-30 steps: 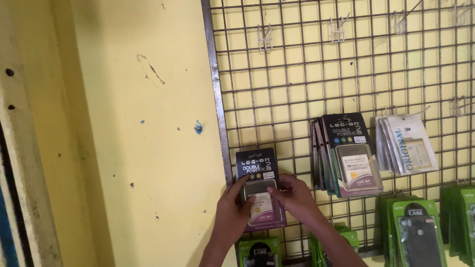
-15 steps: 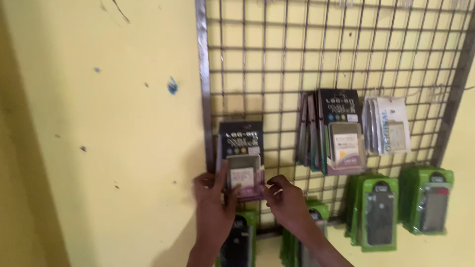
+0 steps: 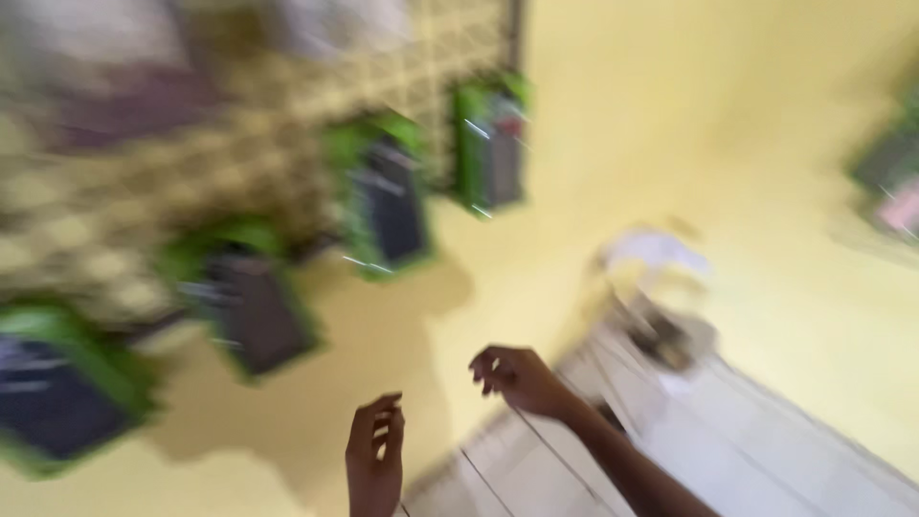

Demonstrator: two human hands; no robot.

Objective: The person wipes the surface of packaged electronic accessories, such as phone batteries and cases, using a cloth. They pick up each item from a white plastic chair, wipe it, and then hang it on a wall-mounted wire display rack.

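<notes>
The view is heavily blurred by motion. My left hand [image 3: 375,452] is at the bottom centre, fingers loosely curled and apart, holding nothing. My right hand [image 3: 517,376] is a little higher to its right, fingers also apart and empty. Both are off the wire grid rack [image 3: 239,153] at the upper left, where several green-and-black packaged items hang, such as one package [image 3: 392,196] and another [image 3: 493,144]. The nearest hanging package [image 3: 249,306] is well left of my left hand.
A yellow wall [image 3: 718,124] fills the right and centre. A white tiled surface [image 3: 728,440] lies at the lower right with a blurred whitish object [image 3: 661,278] at its far end. More green packaging [image 3: 890,163] shows at the right edge.
My hands let go of the dark packaged item on the grid and dropped away from the rack. The camera swung sharply right and down, blurring the scene.
</notes>
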